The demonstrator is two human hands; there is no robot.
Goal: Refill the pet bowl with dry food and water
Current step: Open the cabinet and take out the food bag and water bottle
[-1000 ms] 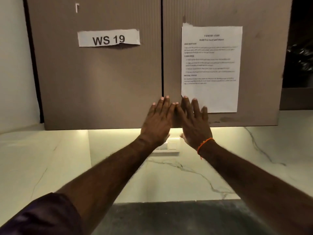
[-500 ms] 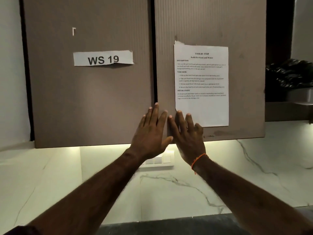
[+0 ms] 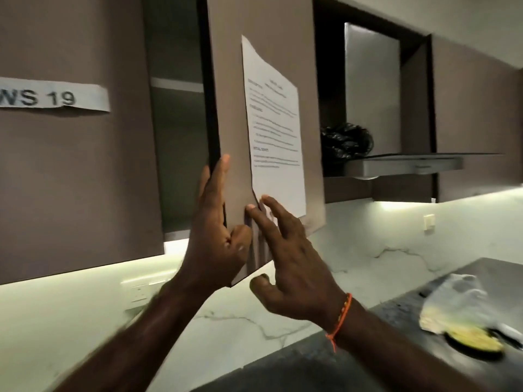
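At frame centre, the left hand grips the edge of the half-open cabinet door, fingers curled behind it; the right hand rests spread fingertips on its front.

A paper strip on the closed cabinet door reads "WS 19".

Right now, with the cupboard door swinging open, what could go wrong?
1. The left hand grips the edge of the open cupboard door with fingers wrapped behind it; if the door swung back, they might get pinched.
2. The right hand touches the bottom corner of the paper sheet, whose top corner already curls away; it could tear or peel off.
3. The door swings toward the person's head, so it might bump them.
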